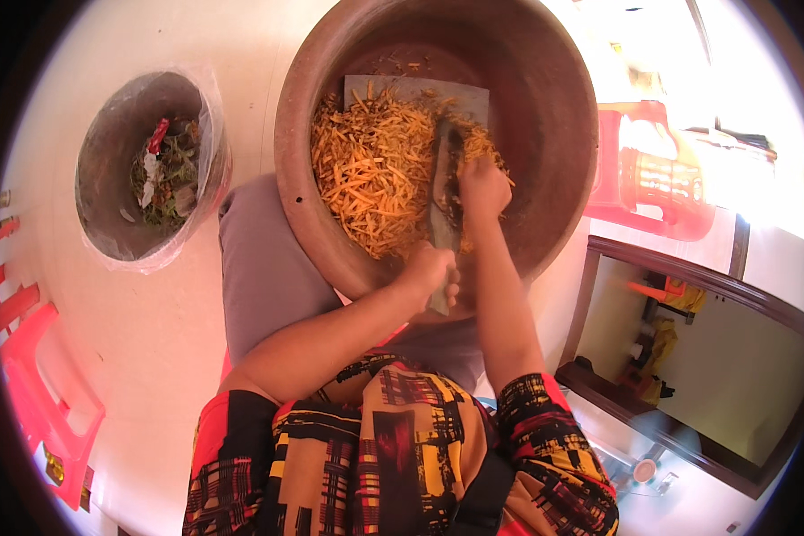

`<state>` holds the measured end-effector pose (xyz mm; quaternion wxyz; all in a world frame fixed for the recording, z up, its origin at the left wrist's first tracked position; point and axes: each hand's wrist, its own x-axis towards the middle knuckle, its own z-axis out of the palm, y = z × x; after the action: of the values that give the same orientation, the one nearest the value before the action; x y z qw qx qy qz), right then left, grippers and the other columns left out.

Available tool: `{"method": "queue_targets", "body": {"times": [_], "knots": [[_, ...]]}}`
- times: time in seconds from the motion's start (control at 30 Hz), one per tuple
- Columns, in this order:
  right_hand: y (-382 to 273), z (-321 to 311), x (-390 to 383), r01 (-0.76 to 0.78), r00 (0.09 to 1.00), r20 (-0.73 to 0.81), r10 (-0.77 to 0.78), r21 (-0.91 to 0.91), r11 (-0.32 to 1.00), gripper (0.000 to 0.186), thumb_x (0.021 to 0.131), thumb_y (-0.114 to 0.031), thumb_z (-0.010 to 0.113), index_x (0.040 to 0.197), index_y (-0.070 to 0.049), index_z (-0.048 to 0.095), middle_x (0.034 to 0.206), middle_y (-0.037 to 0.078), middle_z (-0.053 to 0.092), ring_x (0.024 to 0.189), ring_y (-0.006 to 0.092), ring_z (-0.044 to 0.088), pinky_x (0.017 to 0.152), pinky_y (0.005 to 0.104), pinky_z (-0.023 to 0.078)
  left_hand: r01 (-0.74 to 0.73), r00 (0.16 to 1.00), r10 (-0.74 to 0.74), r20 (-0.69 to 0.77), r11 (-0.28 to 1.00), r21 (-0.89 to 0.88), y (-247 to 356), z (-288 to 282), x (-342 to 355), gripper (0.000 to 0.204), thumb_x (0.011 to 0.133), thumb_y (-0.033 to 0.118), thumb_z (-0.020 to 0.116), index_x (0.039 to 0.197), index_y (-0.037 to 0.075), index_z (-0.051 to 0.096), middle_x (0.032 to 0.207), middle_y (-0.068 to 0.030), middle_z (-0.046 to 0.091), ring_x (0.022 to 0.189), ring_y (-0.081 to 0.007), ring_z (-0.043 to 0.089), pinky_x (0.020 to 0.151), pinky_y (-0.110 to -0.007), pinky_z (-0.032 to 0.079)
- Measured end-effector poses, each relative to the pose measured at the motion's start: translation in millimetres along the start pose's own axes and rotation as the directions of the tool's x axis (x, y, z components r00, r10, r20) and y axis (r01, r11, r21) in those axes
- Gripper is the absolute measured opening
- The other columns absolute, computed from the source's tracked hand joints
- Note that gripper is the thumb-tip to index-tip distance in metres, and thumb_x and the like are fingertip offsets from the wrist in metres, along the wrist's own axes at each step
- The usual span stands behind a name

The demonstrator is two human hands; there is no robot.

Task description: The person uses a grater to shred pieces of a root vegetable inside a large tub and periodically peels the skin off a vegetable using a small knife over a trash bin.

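Note:
A wide brown tub (295,170) rests between my knees, with a grey board (380,87) in it under a heap of shredded orange strips (362,174). My left hand (427,279) is closed round the near end of a long dark blade-like tool (442,179), which lies lengthwise across the strips. Just right of that tool, my right hand (484,189) is curled over a smaller pile of strips, its fingers closed on them; the fingertips are partly hidden.
A lined bin (98,179) with plant scraps stands at the left. Pink plastic chairs (49,375) are at the far left, and a red plastic seat (652,170) is right of the tub. A dark-framed mirror or glass panel (670,375) lies at lower right.

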<state>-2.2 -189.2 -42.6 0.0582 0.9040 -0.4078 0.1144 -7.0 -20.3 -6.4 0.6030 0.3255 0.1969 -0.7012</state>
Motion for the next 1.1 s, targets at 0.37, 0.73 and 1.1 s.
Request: {"method": "queue_targets", "body": {"times": [0.37,0.73,1.1], "knots": [[-1.9,-31.9,-4.7,0.026,0.991,0.119,-0.056,0.246,0.969,0.027,0.082,-0.026,0.055,0.066,-0.003,0.056,0.057,0.017,0.057,0.057,0.0352,0.059,0.055,0.0462,0.046,0.058,0.998,-0.059,-0.009,0.996,-0.068,3.7,-6.8,4.3,0.009,0.077,0.005,0.047,0.084,0.002,0.043,0.063,-0.0125,0.051,0.042,-0.0224,0.049,0.039,-0.039,0.043],[4.0,-38.8,-8.4,0.166,0.984,-0.084,-0.159,0.084,0.982,0.023,0.080,-0.022,0.058,0.063,-0.007,0.055,0.054,0.017,0.056,0.052,0.0355,0.058,0.050,0.0460,0.046,-0.012,0.998,0.017,0.064,0.996,-0.083,14.7,-2.9,7.2,0.011,0.077,0.005,0.046,0.085,0.004,0.039,0.065,-0.0143,0.051,0.045,-0.0215,0.050,0.039,-0.038,0.044],[-2.6,-50.8,-51.1,0.108,0.991,-0.101,-0.089,0.207,0.972,0.021,0.078,-0.022,0.061,0.067,-0.007,0.052,0.054,0.016,0.055,0.051,0.0356,0.057,0.047,0.0444,0.044,0.008,0.995,0.001,0.096,0.996,-0.089,11.9,-5.0,-0.4,0.008,0.079,0.005,0.044,0.086,0.003,0.041,0.066,-0.0137,0.052,0.045,-0.0219,0.050,0.040,-0.039,0.044]]}}
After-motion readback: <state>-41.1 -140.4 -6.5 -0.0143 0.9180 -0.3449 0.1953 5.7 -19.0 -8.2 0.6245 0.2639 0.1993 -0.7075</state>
